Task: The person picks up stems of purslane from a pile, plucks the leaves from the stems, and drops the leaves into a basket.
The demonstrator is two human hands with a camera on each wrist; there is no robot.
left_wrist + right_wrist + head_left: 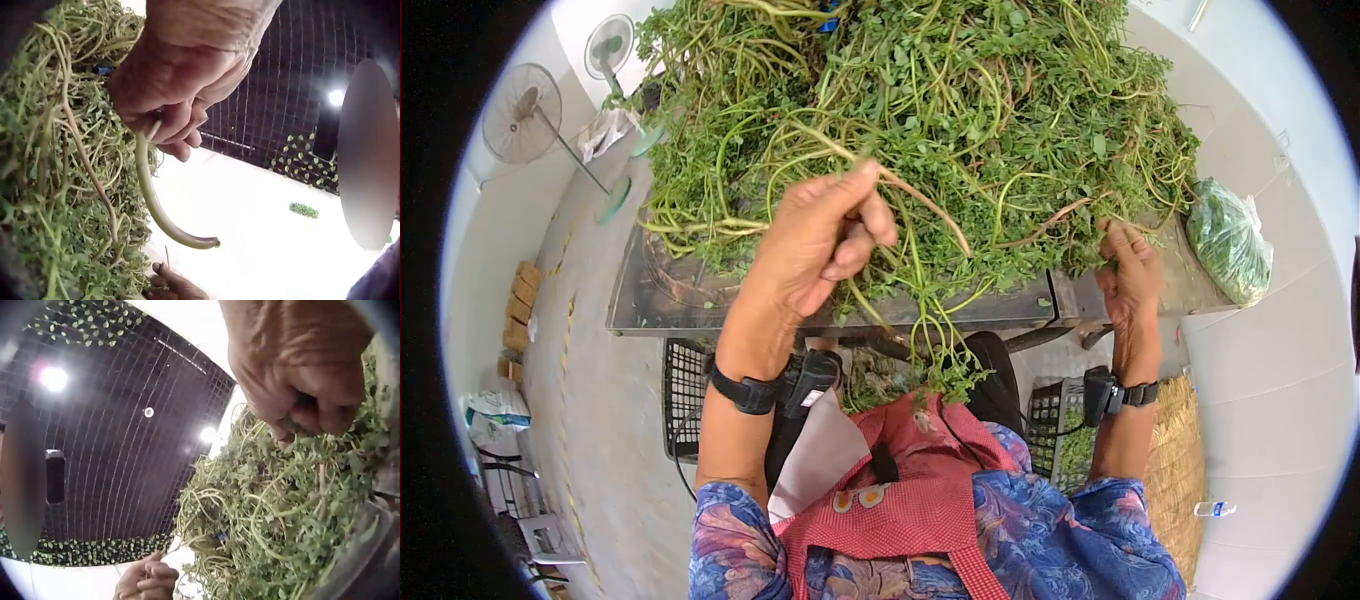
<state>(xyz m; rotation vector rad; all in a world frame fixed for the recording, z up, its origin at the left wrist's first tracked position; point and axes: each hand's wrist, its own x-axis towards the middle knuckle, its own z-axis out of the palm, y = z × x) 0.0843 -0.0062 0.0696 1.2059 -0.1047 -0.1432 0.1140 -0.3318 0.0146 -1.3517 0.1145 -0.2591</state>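
A big heap of leafy green stems [1040,120], which look like purslane, covers the dark table [670,295]. My left hand [830,230] is raised in front of the heap and pinches one stem between thumb and curled fingers. In the left wrist view the thick, pale green end of that stem [153,200] curves down out of the hand. My right hand [1130,265] is at the heap's right front edge, its fingers curled round some greens. These are mostly hidden by the fingers in the right wrist view. A leafy bunch [940,340] hangs over the table's front edge.
A plastic bag of greens [1230,240] sits at the table's right end. Black crates [685,400] stand below on both sides, the right crate [1060,425] with greens in it. Two standing fans [522,112] are at the left. A water bottle [1215,509] lies at the right.
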